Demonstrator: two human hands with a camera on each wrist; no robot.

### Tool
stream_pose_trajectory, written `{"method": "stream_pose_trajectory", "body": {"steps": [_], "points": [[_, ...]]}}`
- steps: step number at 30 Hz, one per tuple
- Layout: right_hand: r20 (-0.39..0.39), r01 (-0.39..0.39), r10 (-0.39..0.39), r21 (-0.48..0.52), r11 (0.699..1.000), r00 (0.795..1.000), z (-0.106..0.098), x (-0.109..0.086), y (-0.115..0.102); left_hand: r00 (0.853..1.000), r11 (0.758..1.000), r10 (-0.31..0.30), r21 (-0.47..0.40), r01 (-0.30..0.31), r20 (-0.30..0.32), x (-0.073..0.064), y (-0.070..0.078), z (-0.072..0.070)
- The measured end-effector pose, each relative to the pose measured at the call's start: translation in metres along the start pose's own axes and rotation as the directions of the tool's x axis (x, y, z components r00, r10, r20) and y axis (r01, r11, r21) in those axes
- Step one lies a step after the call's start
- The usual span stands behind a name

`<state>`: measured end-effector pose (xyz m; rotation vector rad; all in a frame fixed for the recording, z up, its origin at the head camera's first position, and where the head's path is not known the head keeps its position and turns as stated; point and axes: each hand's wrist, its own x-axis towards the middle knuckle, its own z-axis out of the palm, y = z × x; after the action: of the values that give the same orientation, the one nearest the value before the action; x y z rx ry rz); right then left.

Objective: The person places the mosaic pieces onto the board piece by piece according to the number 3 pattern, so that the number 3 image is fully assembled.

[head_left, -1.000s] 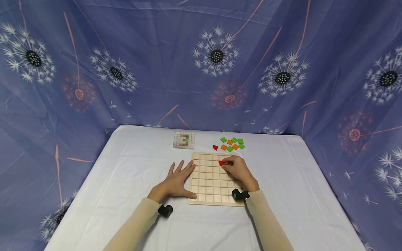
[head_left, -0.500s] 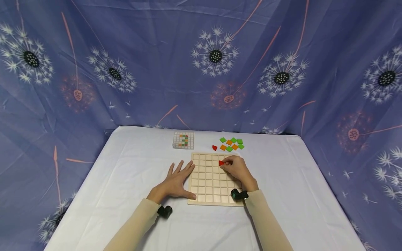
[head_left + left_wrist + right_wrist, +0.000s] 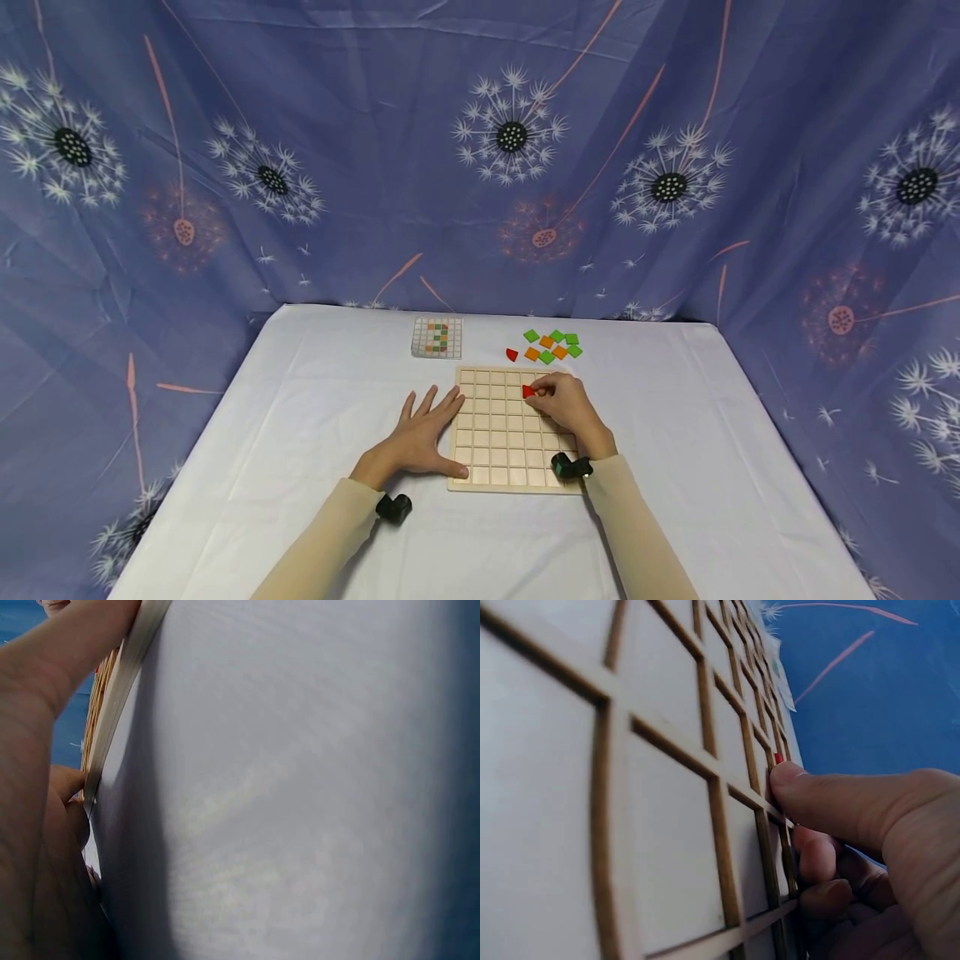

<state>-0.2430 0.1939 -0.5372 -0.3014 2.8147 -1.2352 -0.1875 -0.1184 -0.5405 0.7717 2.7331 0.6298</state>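
Note:
A wooden grid board [image 3: 498,433] lies flat on the white-covered table. My left hand [image 3: 414,437] is spread out, its thumb and fingertips resting on the board's left edge. In the left wrist view, fingers [image 3: 67,780] touch the wooden rim [image 3: 112,712]. My right hand [image 3: 567,407] reaches over the board's upper right part. Between thumb and index finger it pinches a red quarter-round tile [image 3: 528,391] at a cell in the second row. Just a sliver of that red tile [image 3: 778,758] shows past the thumb in the right wrist view.
Beyond the board lie a loose red tile [image 3: 512,354] and several green [image 3: 547,357] and orange tiles [image 3: 532,354]. A pattern card [image 3: 438,337] with a small coloured grid stands to their left, near the far edge. A blue dandelion-print curtain [image 3: 360,167] hangs behind the table.
Both hands keep nearly the same places. The red tile stays under the right fingertips, turned very slightly at most. The whole head view has shifted a little.

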Motion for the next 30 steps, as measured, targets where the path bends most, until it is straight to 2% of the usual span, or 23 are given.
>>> {"method": "stream_pose_trajectory", "body": {"steps": [21,30], "points": [[0.004,-0.005,0.005,0.012,1.0,1.0,0.001,-0.0014,-0.0002,1.0,1.0,0.008,0.009,-0.008,-0.011,-0.0011,-0.0016,0.0025],[0.007,0.03,-0.03,-0.021,0.999,1.0,-0.0011,-0.0005,0.0013,1.0,1.0,0.011,0.011,-0.011,-0.009,-0.0006,-0.0021,0.003]]}}
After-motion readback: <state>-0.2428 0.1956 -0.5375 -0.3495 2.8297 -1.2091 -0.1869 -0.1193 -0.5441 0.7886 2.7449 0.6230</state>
